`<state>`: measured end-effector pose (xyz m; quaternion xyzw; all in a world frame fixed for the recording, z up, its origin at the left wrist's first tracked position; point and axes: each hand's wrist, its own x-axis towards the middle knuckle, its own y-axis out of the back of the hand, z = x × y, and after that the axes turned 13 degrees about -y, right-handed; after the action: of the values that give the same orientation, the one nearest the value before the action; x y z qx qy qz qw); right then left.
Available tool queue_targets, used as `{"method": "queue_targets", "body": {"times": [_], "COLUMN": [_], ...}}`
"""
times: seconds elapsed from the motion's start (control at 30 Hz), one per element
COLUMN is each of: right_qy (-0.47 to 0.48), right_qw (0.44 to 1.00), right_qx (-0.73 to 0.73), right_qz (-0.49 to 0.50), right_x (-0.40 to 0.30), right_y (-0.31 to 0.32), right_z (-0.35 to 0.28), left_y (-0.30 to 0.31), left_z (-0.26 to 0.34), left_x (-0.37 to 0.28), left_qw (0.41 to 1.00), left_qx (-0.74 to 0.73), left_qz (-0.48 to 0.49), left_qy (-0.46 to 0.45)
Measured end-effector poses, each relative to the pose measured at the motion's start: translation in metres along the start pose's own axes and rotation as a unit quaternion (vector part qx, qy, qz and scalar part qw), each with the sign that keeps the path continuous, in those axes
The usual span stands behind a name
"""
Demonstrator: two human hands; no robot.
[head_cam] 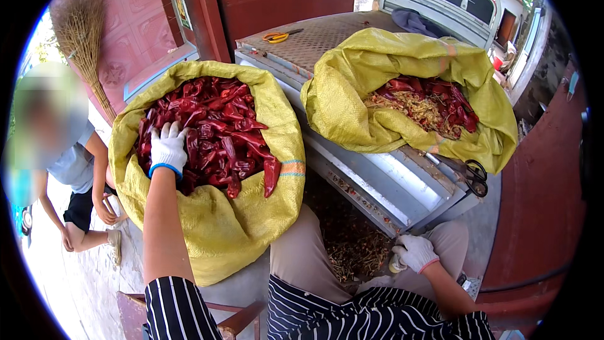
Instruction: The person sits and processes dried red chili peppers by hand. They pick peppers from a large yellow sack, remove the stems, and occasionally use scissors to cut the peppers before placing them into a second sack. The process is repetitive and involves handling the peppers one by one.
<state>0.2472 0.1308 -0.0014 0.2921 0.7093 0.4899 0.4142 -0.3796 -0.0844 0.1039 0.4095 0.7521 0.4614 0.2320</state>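
My left hand, in a white knit glove with a blue cuff, rests on dried red chili peppers. Its fingers point away from me and spread slightly over them. The peppers fill a yellow woven sack with a rolled-back rim, standing at my left knee. My right hand, gloved in white with a red cuff, is at my right knee, fingers curled. A small pale object shows just under it; whether the hand holds it is unclear. A second yellow woven sack holds red peppers and pale stem scraps.
The second sack lies on a metal truck bed. Black-handled scissors lie by its near corner, orange-handled snips farther back. Stem litter covers the ground between my legs. A person is at left, near a twig broom.
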Motion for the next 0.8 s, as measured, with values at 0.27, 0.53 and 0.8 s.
{"method": "queue_targets", "body": {"times": [0.27,0.53,0.8], "right_qy": [0.049,0.06,-0.056], "right_qw": [0.996,0.942,0.938], "right_qx": [0.078,0.129,0.023], "right_qz": [0.007,0.302,0.341], "right_x": [-0.006,0.058,0.172], "right_y": [0.046,0.207,0.26], "right_z": [-0.015,0.007,0.015], "left_y": [-0.025,0.019,0.019], "left_z": [-0.015,0.023,0.099], "left_x": [-0.012,-0.007,0.0], "left_qw": [0.979,0.984,0.938], "left_qx": [-0.142,-0.167,-0.266], "left_qz": [-0.113,-0.018,0.222], "left_qy": [0.094,0.061,-0.029]}}
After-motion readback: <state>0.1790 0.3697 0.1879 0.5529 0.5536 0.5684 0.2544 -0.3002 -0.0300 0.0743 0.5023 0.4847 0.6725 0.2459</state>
